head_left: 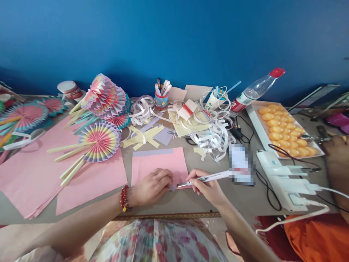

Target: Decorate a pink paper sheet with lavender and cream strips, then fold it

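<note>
at grey table [185, 202], left hand [152, 186] curls on pink paper [160, 163], grip unclear, right hand [205, 189] clamped around a cutter [216, 177].

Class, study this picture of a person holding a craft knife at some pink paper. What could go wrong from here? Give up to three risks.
1. The blade of the craft knife in the right hand points toward the nearby left hand, so a slip might cut it.
2. The left hand rests near one edge of the pink sheet, so the sheet might twist.
</note>
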Action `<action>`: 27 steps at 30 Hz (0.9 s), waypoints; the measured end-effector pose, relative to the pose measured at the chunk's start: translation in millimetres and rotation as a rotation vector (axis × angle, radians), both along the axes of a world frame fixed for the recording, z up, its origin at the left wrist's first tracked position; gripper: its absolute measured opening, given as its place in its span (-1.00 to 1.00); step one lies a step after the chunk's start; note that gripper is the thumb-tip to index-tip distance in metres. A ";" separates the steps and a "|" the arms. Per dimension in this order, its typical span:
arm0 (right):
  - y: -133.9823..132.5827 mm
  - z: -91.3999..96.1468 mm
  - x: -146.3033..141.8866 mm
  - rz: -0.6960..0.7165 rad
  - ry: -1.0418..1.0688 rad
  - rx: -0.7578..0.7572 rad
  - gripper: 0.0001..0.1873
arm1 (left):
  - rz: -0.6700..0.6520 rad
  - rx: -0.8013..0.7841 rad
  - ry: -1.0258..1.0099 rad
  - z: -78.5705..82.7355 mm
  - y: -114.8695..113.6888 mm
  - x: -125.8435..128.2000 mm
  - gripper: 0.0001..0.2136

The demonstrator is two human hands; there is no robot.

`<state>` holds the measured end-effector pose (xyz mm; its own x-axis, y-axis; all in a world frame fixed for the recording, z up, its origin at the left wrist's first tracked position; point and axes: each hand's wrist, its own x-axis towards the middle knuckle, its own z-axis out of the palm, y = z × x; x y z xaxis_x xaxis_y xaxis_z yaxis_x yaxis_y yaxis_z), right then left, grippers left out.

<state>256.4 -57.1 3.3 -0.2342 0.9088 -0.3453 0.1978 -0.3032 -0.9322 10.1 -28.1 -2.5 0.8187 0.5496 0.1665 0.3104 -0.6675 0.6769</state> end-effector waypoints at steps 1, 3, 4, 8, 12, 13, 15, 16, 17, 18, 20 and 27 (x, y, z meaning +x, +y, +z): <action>0.0 -0.1 0.3 0.003 -0.003 0.000 -0.86 | 0.000 -0.001 0.000 -0.2 0.0 0.0 -0.87; -0.1 -0.4 0.3 0.000 -0.009 -0.005 -0.85 | -0.001 0.000 -0.001 -1.2 0.0 -0.1 -0.87; -0.2 -0.7 0.1 -0.002 -0.010 -0.009 -0.85 | -0.003 0.002 0.000 -1.9 0.0 -0.2 -0.88; -0.7 -2.3 -0.8 -0.011 -0.008 -0.028 -0.86 | 0.000 0.003 0.005 -3.2 -0.1 -0.4 -0.86; 0.6 -2.5 0.1 -0.008 0.017 -0.070 -0.86 | 0.000 -0.001 0.015 -2.0 -0.1 -0.3 -0.86; 1.6 -2.2 0.3 -0.002 0.022 -0.084 -0.87 | 0.003 0.000 0.022 -1.8 -0.2 -0.3 -0.86; 3.9 -1.7 0.7 0.015 0.029 -0.108 -0.86 | 0.006 0.001 0.037 -2.0 -0.4 -0.5 -0.86; 5.1 -1.6 0.8 0.023 0.030 -0.117 -0.85 | 0.005 0.000 0.040 -2.3 -0.5 -0.7 -0.87; 6.3 -1.7 0.9 0.028 0.033 -0.125 -0.85 | 0.005 -0.001 0.040 -2.6 -0.6 -0.8 -0.87; 7.2 -2.1 1.1 0.031 0.037 -0.133 -0.85 | 0.005 -0.001 0.039 -2.8 -0.7 -1.0 -0.87; 8.6 -3.1 1.6 0.031 0.045 -0.147 -0.85 | 0.003 -0.001 0.035 -3.0 -0.8 -1.2 -0.86; 10.9 -2.9 3.3 0.025 0.058 -0.163 -0.85 | -0.001 -0.003 0.040 -1.5 -0.9 -0.4 -0.86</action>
<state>259.7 -46.2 0.4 -0.2796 0.8354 -0.4733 0.1546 -0.4473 -0.8809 9.7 -29.0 -4.0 0.8252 0.5492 0.1316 0.3369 -0.6657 0.6658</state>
